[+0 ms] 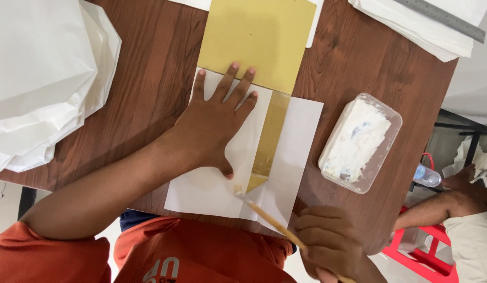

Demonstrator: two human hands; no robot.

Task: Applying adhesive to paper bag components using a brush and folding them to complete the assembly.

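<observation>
At the near edge of the counter [149, 99], the right hand [330, 243] holds a thin wooden brush [272, 221], its grip pinched shut around the handle. The bristle end rests on a white folded sheet [298, 152], just below the pointed lower tip of a gold strip [268, 141] that runs up the sheet's middle.

Beyond the brush, the left hand [214, 126] lies flat on the sheet with fingers spread, holding nothing and pinning the paper to the counter. Its fingertips reach the lower edge of a gold panel [256, 39], which overlaps the top of the sheet.

The step in hand appears to be brushing paste along the fold beside the gold strip. The next stroke calls for steady downward pressure from the left hand, so the sheet does not shift, and a light, even pass of the bristles.

To the right, apart from the sheet, stands a clear plastic tub [358, 141] of white paste. Farther off, a stack of white paper [39, 78] occupies the left side, and a metal ruler [447, 18] lies on another stack at the far right. Another person's arm [437, 207] shows beyond the counter edge.
</observation>
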